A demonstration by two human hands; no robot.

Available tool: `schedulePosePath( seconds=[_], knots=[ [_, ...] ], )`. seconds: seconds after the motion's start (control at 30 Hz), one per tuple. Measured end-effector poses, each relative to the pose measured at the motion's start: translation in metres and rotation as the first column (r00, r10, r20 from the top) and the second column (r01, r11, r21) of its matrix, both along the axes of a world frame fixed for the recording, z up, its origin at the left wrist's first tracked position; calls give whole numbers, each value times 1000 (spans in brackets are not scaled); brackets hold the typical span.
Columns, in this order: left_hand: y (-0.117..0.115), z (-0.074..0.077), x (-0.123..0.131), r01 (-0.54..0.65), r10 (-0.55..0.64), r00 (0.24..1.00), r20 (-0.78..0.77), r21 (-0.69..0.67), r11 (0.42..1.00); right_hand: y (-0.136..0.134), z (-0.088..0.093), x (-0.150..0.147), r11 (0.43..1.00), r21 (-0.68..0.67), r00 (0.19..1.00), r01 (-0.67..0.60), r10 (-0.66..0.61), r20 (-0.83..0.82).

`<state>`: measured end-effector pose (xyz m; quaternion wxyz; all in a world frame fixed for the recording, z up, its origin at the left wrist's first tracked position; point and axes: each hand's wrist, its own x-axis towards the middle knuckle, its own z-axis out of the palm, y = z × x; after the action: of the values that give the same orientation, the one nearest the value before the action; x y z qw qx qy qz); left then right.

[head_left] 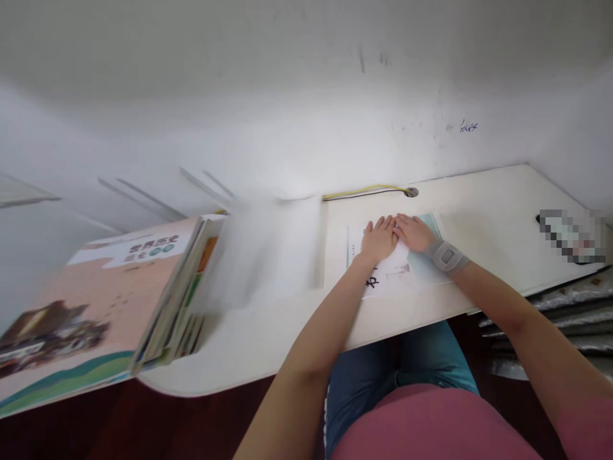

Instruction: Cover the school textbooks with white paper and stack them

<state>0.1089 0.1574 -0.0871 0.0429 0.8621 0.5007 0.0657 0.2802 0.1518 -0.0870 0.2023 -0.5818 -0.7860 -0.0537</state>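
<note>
My left hand [378, 239] lies flat, fingers stretched out, on a book [398, 271] with a pale cover, dark characters and a light blue-green part. Beside it, my right hand [414, 232] also presses flat on the book, its fingertips meeting those of the left. A grey band with a square piece [447, 257] sits round my right wrist. Both palms cover part of the cover. To the left of the book lies a whitish, see-through sheet [272, 249], blurred at its edges.
A stack of books [129, 275] with a pinkish history cover stands at the table's left end. A yellow and a black cable [368, 191] run along the wall to a hole [410, 191]. A pixelated object [572, 236] lies at the right of the white table [239, 358].
</note>
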Motion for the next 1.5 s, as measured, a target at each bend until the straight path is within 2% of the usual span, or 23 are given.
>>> schedulePosePath(
  seconds=[0.1,0.27,0.37,0.47,0.57,0.63,0.73,0.83,0.9,1.03,1.17,1.3,1.5],
  knots=[
    [3,0,-27,-94,94,996,11,16,995,-8,-7,18,996,-73,997,-52,56,58],
    [10,-1,-64,-252,252,968,13,25,967,-14,-8,66,952,-274,977,138,-85,197],
    [4,-1,-73,-283,283,959,-2,8,959,-13,-8,74,942,-302,975,149,-88,206],
    [-22,-1,-83,-199,196,979,-61,-43,979,-9,-7,81,934,-320,973,159,-94,210],
    [-61,-1,-95,14,-28,992,-125,-105,994,-2,-4,102,921,-337,969,198,-131,211],
    [-82,-1,-94,140,-159,975,-154,-129,982,4,-1,122,912,-340,964,228,-161,212],
    [-89,-1,-69,139,-160,967,-197,-117,983,6,10,145,899,-300,940,320,-263,215],
    [-69,1,-21,109,-133,970,-205,-122,986,-12,22,145,893,-158,899,421,-388,201],
    [-49,3,17,122,-147,972,-181,-143,982,-37,25,132,909,-47,900,414,-401,169],
    [-12,7,92,117,-135,984,-120,-147,982,-88,18,97,950,220,976,220,-213,-53],
    [12,9,149,99,-112,992,-63,-180,979,-105,10,84,948,293,977,123,-63,-205],
    [26,7,173,96,-105,994,-41,-184,978,-97,7,86,953,286,963,98,-17,-270],
    [22,4,179,80,-79,997,14,-157,984,-93,1,87,959,274,959,67,14,-283]
  ],
)
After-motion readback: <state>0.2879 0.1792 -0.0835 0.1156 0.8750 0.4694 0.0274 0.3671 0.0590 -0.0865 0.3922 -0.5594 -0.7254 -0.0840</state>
